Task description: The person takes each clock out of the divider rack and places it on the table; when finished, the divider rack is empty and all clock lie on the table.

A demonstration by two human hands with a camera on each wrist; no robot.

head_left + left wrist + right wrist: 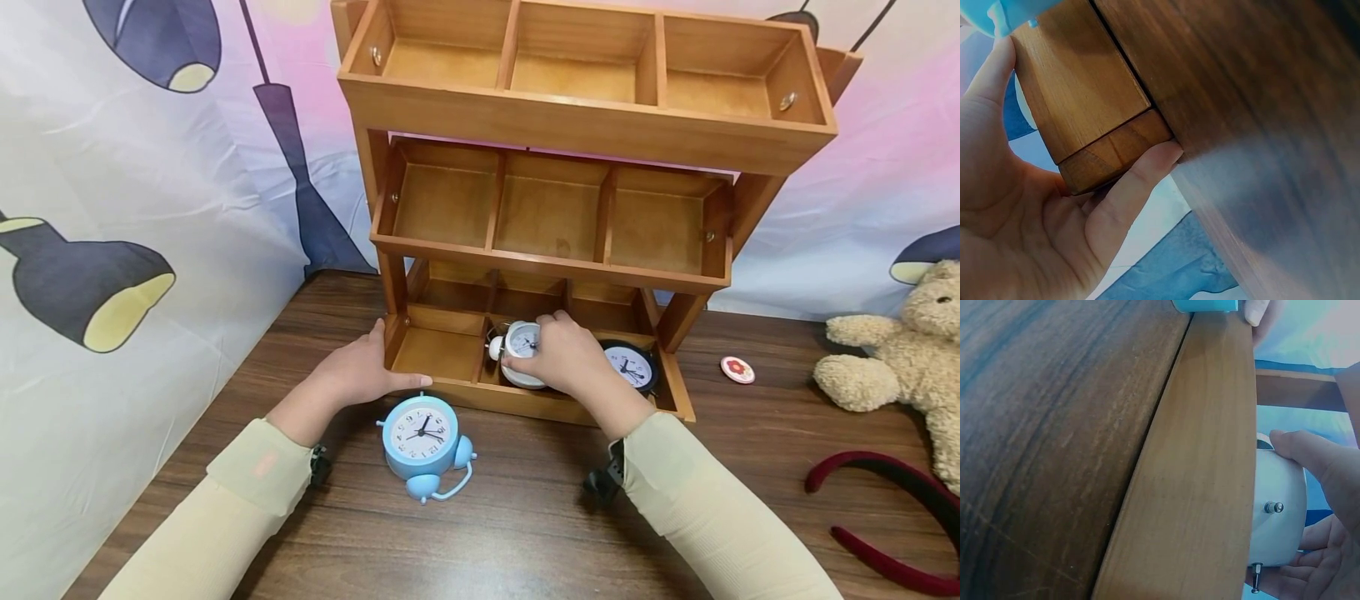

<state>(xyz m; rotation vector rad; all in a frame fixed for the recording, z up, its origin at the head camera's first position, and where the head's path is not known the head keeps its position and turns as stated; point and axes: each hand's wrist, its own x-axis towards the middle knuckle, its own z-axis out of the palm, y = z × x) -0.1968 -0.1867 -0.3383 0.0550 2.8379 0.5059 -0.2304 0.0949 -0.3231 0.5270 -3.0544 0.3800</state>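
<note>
A three-tier wooden shelf [525, 260] stands on the table. My left hand [358, 367] holds the left corner of its lowest box, thumb along the front rim; the left wrist view shows the hand [1041, 212] around that corner. In the lowest box's middle compartment sits a white twin-bell alarm clock [517, 343]. My right hand [566, 354] grips it from the right, thumb on one side; fingers partly hide the dial. The right compartment contains a black alarm clock [632, 367]. A light-blue twin-bell alarm clock [420, 429] lies on the table before the left compartment, dial up, bells toward me.
To the right are a round flower badge [737, 370], a teddy bear [922, 350] and a dark red headband [885, 467]. Behind the shelf hangs a cloth printed with lamps [97, 283]. The shelf's upper tiers overhang the lowest box.
</note>
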